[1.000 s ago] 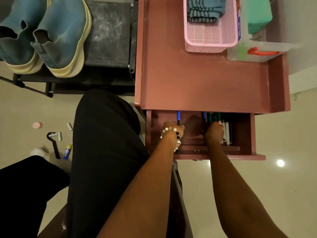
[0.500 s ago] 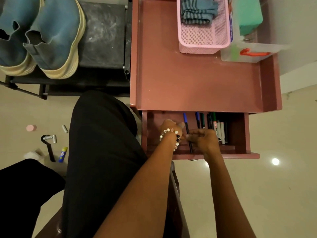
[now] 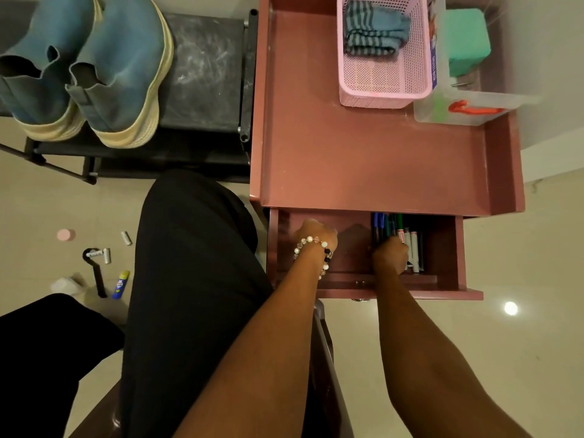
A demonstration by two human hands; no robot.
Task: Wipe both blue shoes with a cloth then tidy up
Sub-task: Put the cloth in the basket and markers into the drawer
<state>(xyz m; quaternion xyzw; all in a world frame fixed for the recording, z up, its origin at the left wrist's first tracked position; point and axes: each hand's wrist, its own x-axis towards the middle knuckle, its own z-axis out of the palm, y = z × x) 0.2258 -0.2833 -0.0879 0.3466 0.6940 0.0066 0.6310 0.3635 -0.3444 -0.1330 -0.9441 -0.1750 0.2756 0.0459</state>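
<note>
Both hands are seen in the open drawer [image 3: 448, 248], R hand [image 3: 390, 256] curled among pens [image 3: 396, 235] lying near-to-far, L hand [image 3: 316, 235] grip unclear; blue shoes [image 3: 85, 67] sit far left w/ the L hand nearer, cloth [image 3: 374, 31] far in the pink basket [image 3: 385, 86].

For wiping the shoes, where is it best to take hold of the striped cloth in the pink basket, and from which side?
Probably from above, since the pink basket is open at the top and its walls block the sides. The striped cloth lies folded at the far end, so pinch its raised top fold near the middle and lift straight up. Both hands are now in the drawer, so either must first reach over.
</note>
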